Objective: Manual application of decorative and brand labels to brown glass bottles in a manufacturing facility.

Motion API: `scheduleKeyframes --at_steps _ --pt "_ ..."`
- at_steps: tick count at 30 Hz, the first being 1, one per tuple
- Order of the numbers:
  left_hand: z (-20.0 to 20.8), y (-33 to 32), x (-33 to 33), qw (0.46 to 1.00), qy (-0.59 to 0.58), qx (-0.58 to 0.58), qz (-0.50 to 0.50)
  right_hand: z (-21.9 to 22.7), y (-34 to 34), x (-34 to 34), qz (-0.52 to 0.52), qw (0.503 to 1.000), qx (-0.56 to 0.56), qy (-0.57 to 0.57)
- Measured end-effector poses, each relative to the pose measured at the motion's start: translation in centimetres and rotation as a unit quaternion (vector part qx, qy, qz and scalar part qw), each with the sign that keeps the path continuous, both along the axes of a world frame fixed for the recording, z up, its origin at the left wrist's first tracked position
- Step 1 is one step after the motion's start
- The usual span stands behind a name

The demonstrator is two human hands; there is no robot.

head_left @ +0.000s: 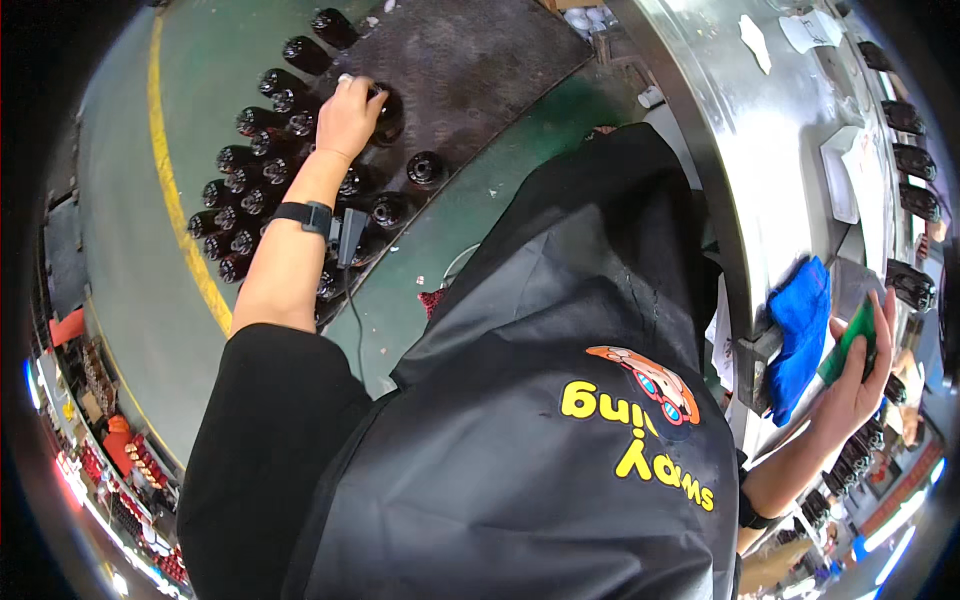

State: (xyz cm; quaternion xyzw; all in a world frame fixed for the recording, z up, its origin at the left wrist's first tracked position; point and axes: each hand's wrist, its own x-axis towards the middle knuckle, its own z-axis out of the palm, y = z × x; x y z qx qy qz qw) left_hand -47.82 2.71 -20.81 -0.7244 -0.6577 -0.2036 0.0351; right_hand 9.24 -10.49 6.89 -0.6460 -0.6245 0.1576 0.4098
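My left hand (pixel 347 118) reaches out over a dark board on the floor. Its fingers are closed at the top of a dark brown glass bottle (pixel 390 122), partly hidden behind them. Several similar bottles (pixel 258 165) stand in rows beside my left forearm, and one bottle (pixel 425 169) stands apart to the right. At the metal table, my right hand (pixel 862 378) holds a green pad (pixel 850 340) between thumb and fingers. A blue cloth (pixel 799 330) lies over the table's edge beside that hand.
The steel table (pixel 740 110) runs along my right, with a white tray (pixel 842 175) and dark bottles (pixel 903 118) beyond it. A yellow line (pixel 170 170) marks the green floor at left. My black apron (pixel 520 400) fills the middle. A thin cable (pixel 358 320) hangs by my left arm.
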Motion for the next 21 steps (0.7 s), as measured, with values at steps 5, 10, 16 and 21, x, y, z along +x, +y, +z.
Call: scheduleKeyframes --at_steps 5,10,16,21 --pt "-11.3 0.5 -1.6 0.977 -0.054 -0.154 0.134 2.3 -1.4 1.6 -0.106 0.992 0.013 -0.067" --pt "-16.6 -0.8 0.7 0.950 -0.065 -0.258 0.163 6.9 -4.3 7.0 -0.226 0.967 -0.013 -0.121" --pt "-21.8 -7.2 -7.0 0.876 0.364 -0.316 -0.008 8.6 1.7 12.9 -0.246 0.951 -0.042 -0.181" --pt "-19.3 -6.1 -3.2 0.945 -0.069 -0.300 0.112 11.8 8.3 25.4 -0.238 0.856 -0.060 -0.455"
